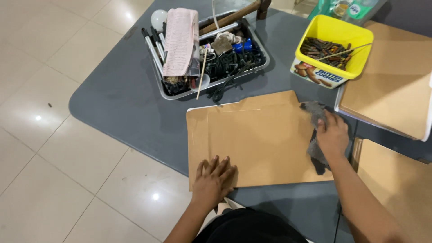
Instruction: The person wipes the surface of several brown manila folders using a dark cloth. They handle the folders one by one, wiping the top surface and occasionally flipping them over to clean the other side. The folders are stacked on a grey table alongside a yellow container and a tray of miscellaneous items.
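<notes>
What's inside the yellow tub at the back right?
The yellow tub holds a heap of dark brown clothespin-like pieces, with a thin stick lying across them and over the rim. Whatever lies beneath the top layer is covered.

Under my left hand (215,176) the folder (252,139) is plain tan-brown; under my right hand (333,135) the cloth (315,150) is mottled dark grey. The table (121,94) is flat slate grey, the floor tiles (54,157) glossy off-white. The tub (330,49) is bright yellow, the tray (263,60) silver, the folded cloth (181,40) pale pink with fine lines.
</notes>
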